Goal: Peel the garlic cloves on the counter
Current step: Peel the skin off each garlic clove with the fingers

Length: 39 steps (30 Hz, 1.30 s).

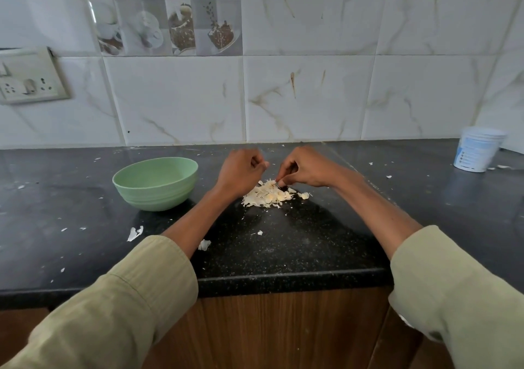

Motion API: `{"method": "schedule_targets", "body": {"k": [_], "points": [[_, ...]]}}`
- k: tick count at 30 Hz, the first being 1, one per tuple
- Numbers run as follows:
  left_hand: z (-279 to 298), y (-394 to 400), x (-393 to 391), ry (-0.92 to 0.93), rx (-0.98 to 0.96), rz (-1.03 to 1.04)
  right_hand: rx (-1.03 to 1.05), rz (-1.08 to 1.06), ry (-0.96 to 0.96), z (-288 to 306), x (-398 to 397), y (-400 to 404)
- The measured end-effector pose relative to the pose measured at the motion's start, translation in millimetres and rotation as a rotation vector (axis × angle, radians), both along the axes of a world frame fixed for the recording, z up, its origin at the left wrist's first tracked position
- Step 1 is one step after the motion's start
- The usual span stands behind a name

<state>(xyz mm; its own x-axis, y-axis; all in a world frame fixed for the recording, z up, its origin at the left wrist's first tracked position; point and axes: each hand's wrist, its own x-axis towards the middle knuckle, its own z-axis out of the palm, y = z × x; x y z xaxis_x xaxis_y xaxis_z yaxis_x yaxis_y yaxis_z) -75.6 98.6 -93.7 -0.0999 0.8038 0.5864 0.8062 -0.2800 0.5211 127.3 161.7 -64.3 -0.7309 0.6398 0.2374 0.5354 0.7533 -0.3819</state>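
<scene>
1. A heap of garlic cloves and loose skins (268, 195) is lying on the black counter (283, 243), a little way back from its front edge and between the two forearms.
2. The right hand (304, 170) is hovering over the far right side of the heap, its fingers (283, 180) curling down and pinching something pale at the top of the heap; whether that is a clove or only a strip of skin cannot be told.
3. The left hand (241, 170) is hanging just above the far left side of the heap, its fingers curling inward with thumb and forefinger tips meeting; whether anything is held between them cannot be told, as the hand is blurred.
4. The two hands are sitting close together but are not touching.
5. A green bowl (155, 182) is standing upright on the counter to the left of the left hand; what it is holding is not showing.
6. A white tub (476, 150) is standing on the counter far to the right, near the tiled wall (312, 99).
7. Small scraps of skin (135, 233) are lying scattered over the counter, some near the left sleeve (119, 297).
8. A socket plate (29, 76) is sitting on the wall at the left.
</scene>
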Motion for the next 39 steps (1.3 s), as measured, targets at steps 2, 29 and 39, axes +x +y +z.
{"method": "schedule_targets", "body": {"k": [2,29,39], "points": [[0,0,0,0.005,0.003,-0.003,-0.015,-0.002,-0.001,0,0,0],[5,-14,7,0.013,-0.007,-0.040,0.080,-0.199,-0.064,-1,-8,-11],[7,-11,9,-0.113,-0.014,-0.128,-0.180,-0.074,0.594,7,-8,-15]]}}
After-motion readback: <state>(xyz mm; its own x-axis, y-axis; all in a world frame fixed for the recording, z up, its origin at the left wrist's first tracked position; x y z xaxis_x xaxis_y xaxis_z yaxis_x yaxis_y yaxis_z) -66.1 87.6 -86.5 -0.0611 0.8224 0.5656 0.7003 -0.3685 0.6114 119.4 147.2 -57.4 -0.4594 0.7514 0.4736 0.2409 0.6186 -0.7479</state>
